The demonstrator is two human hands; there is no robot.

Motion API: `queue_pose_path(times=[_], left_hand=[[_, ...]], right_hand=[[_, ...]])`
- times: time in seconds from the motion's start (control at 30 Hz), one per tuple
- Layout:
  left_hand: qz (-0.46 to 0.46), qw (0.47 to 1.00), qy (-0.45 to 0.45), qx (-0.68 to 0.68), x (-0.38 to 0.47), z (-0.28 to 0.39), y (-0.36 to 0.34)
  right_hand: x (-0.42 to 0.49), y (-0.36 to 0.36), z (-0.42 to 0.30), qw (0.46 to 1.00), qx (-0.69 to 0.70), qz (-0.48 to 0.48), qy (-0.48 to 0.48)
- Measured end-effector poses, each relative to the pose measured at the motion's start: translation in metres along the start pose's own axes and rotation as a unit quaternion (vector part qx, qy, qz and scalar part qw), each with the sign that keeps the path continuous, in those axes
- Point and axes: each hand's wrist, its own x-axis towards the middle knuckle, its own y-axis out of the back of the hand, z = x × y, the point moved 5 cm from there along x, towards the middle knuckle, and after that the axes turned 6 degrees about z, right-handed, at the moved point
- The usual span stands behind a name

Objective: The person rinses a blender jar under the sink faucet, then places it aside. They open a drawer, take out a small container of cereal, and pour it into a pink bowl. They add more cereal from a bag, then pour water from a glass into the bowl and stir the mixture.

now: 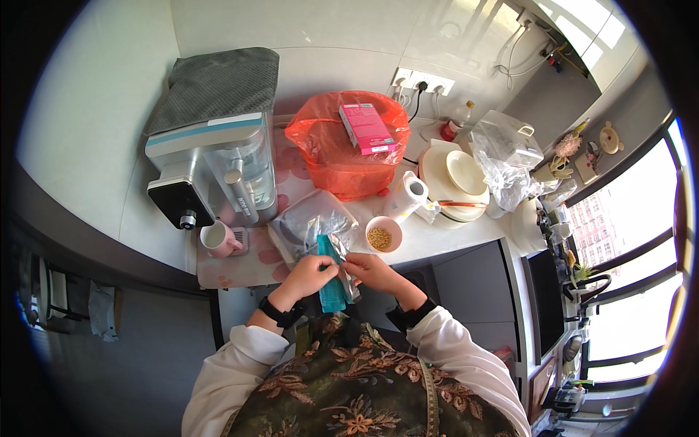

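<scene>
My left hand (312,277) grips the left side of a long teal and silver foil packet (333,297), its fingers near the middle. My right hand (375,273) pinches the packet's silver side. Both hands meet in front of the counter's edge. Behind the packet lies a clear plastic bag (306,224) with something dark in it. Just to the right stands a pink cup (394,232) holding yellowish grains or beans (378,238). Whether the packet is torn open, I cannot tell.
A pink box (367,128) rests on a red plastic bag (349,177). A water dispenser (218,158) stands left, with a pink mug (215,239) by it. A white patterned jug (407,196), a pale plate (466,170) on a rounded appliance and a bottle (457,121) stand right.
</scene>
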Motion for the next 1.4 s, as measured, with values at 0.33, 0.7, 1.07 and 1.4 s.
queue_pose_path(times=[0.33,0.7,1.07,1.4], left_hand=[[0.058,0.998,-0.016,0.009,0.004,-0.003,-0.007],[0.205,0.97,-0.092,0.097,-0.004,0.0,-0.002],[0.179,0.953,-0.034,0.242,-0.021,0.026,0.006],[0.205,0.942,-0.036,0.264,-0.03,0.039,0.006]], right_hand=[[0.005,0.002,0.003,0.998,-0.004,0.032,-0.047],[0.015,0.011,0.023,0.995,-0.024,0.071,0.061],[-0.016,0.023,-0.032,0.928,-0.311,0.18,0.097],[-0.027,0.041,-0.045,0.834,-0.466,0.276,0.108]])
